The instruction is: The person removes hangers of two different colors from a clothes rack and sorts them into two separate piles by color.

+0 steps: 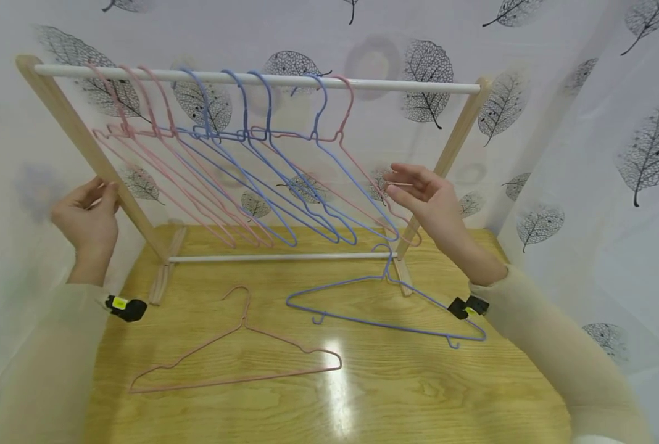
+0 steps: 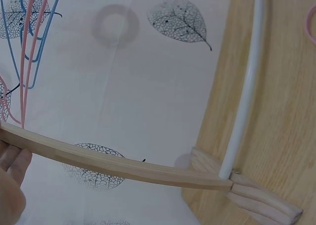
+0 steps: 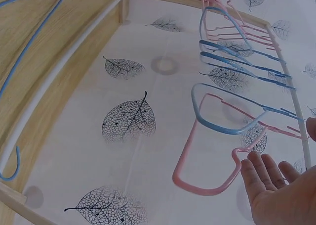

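My left hand [image 1: 87, 216] grips the left wooden post [image 1: 73, 123] of a small clothes rack at mid-height, fingers against its outer side. Several pink and blue clothes hangers hang from the rack's white top rail [image 1: 418, 86]. Beside the rightmost pink hanger [image 3: 182, 158] is my right hand [image 1: 426, 200], its fingers loosely extended and holding nothing. Whether its fingertips touch that hanger, I cannot tell. On the table below lie a blue hanger [image 1: 386, 269] with small hooks on its bar and a pink hanger [image 1: 245, 317] nearer me.
The rack stands on wooden feet [image 1: 160, 283], with a white lower bar [image 1: 274, 257] just above the wooden table [image 1: 418, 394]. Behind and beside it hang pale curtains [image 1: 563, 154] printed with dark leaves. The blue hanger's hook lies close to the right foot.
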Available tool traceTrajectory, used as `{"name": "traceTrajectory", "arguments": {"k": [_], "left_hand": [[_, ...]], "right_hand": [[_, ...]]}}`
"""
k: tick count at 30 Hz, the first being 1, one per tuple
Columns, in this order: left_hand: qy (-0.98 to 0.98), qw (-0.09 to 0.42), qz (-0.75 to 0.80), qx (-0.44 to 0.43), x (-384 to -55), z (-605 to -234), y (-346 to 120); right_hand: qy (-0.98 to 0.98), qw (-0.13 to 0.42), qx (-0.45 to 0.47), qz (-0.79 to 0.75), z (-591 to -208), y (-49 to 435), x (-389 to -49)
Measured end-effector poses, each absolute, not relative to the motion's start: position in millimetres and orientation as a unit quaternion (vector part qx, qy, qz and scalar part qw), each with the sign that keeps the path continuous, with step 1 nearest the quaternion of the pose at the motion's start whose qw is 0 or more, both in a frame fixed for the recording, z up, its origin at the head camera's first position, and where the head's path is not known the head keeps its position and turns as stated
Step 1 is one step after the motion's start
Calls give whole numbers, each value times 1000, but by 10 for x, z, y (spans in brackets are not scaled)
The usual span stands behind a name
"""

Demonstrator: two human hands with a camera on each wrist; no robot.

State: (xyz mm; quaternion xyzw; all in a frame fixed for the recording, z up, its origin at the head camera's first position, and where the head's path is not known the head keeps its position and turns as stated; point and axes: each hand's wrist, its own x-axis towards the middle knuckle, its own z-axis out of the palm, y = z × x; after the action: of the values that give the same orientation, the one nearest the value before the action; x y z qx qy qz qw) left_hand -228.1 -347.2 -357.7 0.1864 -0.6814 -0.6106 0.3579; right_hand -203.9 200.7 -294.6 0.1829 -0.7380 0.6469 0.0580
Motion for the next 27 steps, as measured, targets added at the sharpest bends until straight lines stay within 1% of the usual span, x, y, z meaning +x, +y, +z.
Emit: {"name": "traceTrajectory", "arguments": {"k": [8,15,21,27], "left_hand": [[-679,363,-612,180,-2292,-3583,-3477],[-676,357,-618,182,-2258,-3560,-3464],[-681,350,-614,191,-2224,-3516,-3435],[-657,344,-645,187,-2221,-3511,-3418]], "right_hand": [[-725,52,189,660,-2818,1812,-2269],[-716,35,180,673,-2744,1672,-2454],[-712,35,171,680,-2722,1560,-2582],[-706,32,165,688,-2711,1416,-2670]]}}
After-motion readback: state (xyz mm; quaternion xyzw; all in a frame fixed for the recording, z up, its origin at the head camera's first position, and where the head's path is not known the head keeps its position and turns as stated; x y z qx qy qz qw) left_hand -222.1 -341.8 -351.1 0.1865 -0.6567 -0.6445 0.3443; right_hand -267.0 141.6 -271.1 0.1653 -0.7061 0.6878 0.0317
